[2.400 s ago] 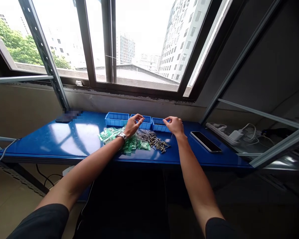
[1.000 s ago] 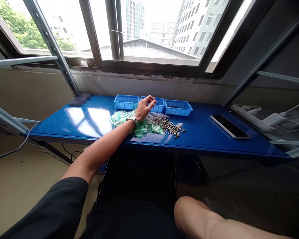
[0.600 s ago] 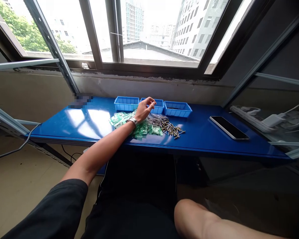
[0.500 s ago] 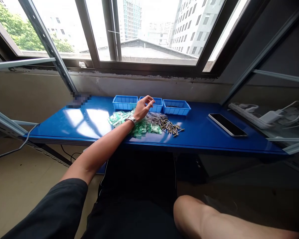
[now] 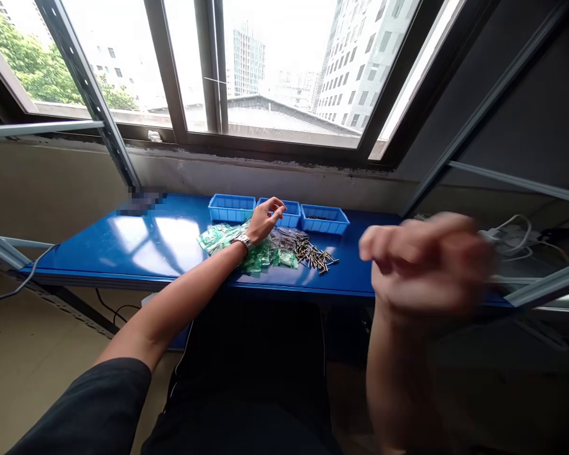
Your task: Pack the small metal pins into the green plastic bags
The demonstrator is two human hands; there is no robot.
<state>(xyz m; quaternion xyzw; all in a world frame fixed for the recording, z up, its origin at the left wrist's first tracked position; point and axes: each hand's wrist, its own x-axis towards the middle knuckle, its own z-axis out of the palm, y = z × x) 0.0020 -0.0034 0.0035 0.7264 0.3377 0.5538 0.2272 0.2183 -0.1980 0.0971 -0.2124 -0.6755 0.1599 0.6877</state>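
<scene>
My left hand [image 5: 264, 219] hovers over the front of the middle blue bin [image 5: 291, 213], its fingers curved, thumb apart, and nothing visible in it. Below and beside its wrist lies a heap of green plastic packets [image 5: 218, 237]. Greyish clear packets [image 5: 284, 238] adjoin a loose pile of metal screw-like pieces [image 5: 315, 256]. Raised at the right, near the camera, my right hand [image 5: 427, 265] has curled fingers smeared by motion; whether it holds anything cannot be made out. Dark small parts lie in the right blue bin [image 5: 325, 222]. The left blue bin [image 5: 232, 208] stands behind the green packets.
The blue table [image 5: 109, 253] runs below the window, between metal frame posts. White cables and a plug [image 5: 507, 237] are at the right, partly behind my right hand. A pixelated dark item [image 5: 142, 200] lies at the table's back left corner.
My right hand has risen into view at the right, where only the bent arm showed before, and it now hides the phone. My left hand stays by the middle bin. The view has shifted slightly.
</scene>
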